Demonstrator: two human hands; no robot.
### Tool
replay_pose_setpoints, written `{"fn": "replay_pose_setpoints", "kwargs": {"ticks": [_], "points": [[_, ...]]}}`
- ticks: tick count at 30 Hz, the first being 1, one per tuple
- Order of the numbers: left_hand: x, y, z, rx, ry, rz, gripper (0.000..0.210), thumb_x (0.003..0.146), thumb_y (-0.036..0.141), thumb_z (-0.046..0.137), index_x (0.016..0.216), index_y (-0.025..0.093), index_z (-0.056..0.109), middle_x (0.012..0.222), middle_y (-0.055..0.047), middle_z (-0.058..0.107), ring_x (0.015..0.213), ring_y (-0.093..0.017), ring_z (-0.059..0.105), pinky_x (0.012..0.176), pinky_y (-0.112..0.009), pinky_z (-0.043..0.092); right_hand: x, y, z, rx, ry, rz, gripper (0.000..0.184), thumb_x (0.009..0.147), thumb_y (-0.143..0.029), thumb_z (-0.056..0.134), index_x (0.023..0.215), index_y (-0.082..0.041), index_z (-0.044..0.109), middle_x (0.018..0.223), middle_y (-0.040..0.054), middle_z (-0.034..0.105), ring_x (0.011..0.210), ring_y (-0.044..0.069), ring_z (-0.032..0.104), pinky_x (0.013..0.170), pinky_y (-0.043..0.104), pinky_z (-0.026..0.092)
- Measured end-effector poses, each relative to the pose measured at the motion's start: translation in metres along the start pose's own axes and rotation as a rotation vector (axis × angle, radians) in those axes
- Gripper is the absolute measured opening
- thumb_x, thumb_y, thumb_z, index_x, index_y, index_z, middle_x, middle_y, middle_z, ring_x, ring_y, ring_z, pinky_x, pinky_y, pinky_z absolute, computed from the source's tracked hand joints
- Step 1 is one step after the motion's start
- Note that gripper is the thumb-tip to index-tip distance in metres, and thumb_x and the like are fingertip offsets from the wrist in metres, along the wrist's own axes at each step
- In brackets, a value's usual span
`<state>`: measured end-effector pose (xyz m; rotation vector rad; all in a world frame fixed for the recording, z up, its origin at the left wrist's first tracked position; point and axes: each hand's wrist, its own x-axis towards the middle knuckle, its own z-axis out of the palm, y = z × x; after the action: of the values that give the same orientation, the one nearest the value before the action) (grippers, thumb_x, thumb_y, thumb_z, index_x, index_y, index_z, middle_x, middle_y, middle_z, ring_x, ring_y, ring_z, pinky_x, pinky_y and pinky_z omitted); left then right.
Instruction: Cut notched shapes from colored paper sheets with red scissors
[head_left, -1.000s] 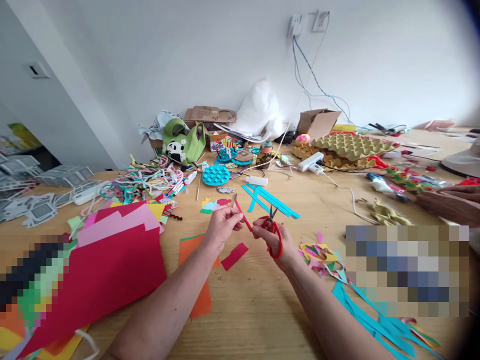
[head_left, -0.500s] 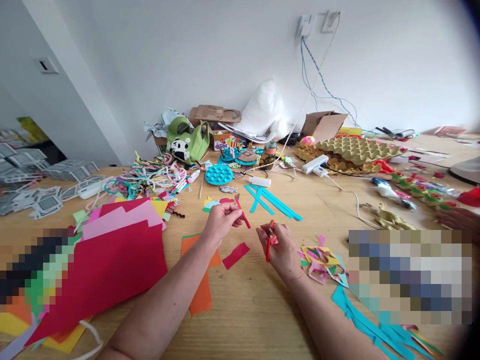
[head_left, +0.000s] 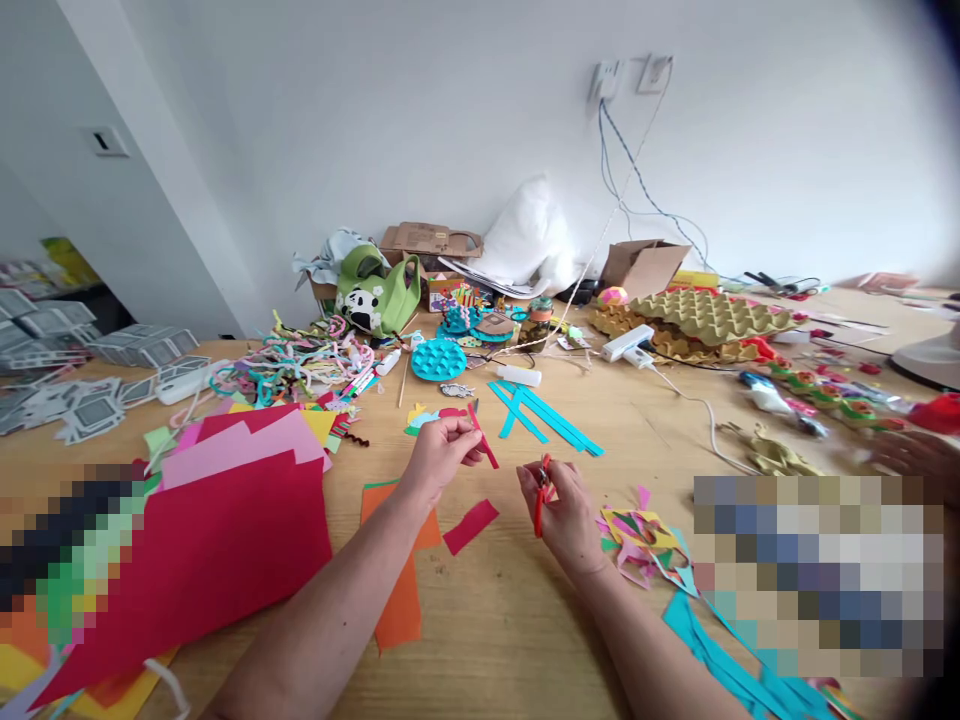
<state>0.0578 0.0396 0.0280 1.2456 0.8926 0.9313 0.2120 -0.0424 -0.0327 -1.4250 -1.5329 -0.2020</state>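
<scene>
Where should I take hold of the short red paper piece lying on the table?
Pinch the red paper piece at its right end, likely best from the right: it lies nearly flat and slanted, with orange paper close to its left end. Being thin, it may need an edge lifted first. The right hand holds scissors and the left hand a red strip.

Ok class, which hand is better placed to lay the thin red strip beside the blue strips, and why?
Probably the left hand: it pinches the thin red strip near the blue strips, whereas the right hand holds the red-handled scissors.
</scene>
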Motion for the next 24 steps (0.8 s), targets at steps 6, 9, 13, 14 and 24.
{"fn": "replay_pose_setpoints", "kwargs": {"ticks": [6, 9, 13, 14, 24], "points": [[0.001, -0.001, -0.001, 0.002, -0.007, 0.000, 0.011, 0.068, 0.024, 0.063, 0.064, 0.013, 0.061, 0.058, -0.002, 0.063, 0.053, -0.011, 0.060, 0.054, -0.022, 0.048, -0.002, 0.002, 0.002, 0.008, -0.013, 0.022, 0.014, 0.084, -0.025, 0.054, 0.070, -0.020, 0.052, 0.062, 0.0014, 0.055, 0.061, 0.016, 0.050, 0.062, 0.029, 0.039], [0.000, 0.000, 0.001, 0.006, -0.020, 0.004, 0.012, 0.068, 0.024, 0.064, 0.064, 0.013, 0.061, 0.058, -0.002, 0.063, 0.053, -0.011, 0.059, 0.054, -0.023, 0.048, -0.001, -0.001, 0.000, 0.028, -0.027, 0.092, 0.016, 0.083, -0.029, 0.055, 0.069, -0.020, 0.052, 0.063, 0.0023, 0.056, 0.062, 0.017, 0.050, 0.064, 0.030, 0.040], [-0.004, 0.003, 0.003, 0.000, -0.036, 0.010, 0.012, 0.068, 0.024, 0.064, 0.063, 0.013, 0.062, 0.057, -0.003, 0.063, 0.052, -0.012, 0.059, 0.055, -0.024, 0.049, 0.003, -0.016, -0.004, 0.261, -0.129, 0.331, 0.022, 0.083, -0.037, 0.054, 0.070, -0.019, 0.055, 0.065, 0.0031, 0.058, 0.063, 0.017, 0.054, 0.062, 0.029, 0.043], [-0.004, 0.004, 0.004, 0.002, -0.036, 0.013, 0.012, 0.068, 0.024, 0.064, 0.063, 0.013, 0.062, 0.056, -0.003, 0.063, 0.052, -0.012, 0.059, 0.055, -0.024, 0.048, 0.005, -0.020, -0.005, 0.359, -0.171, 0.396, 0.024, 0.083, -0.039, 0.054, 0.070, -0.019, 0.055, 0.065, 0.0032, 0.058, 0.063, 0.017, 0.055, 0.061, 0.029, 0.044], [-0.009, -0.002, 0.013, -0.004, -0.125, -0.067, 0.011, 0.068, 0.023, 0.064, 0.064, 0.012, 0.062, 0.056, -0.003, 0.063, 0.051, -0.011, 0.058, 0.055, -0.024, 0.048, 0.004, -0.025, 0.000, 0.752, -0.254, 0.598, 0.022, 0.074, -0.038, 0.064, 0.068, -0.018, 0.059, 0.056, -0.0006, 0.056, 0.055, 0.014, 0.053, 0.056, 0.025, 0.041]]}}
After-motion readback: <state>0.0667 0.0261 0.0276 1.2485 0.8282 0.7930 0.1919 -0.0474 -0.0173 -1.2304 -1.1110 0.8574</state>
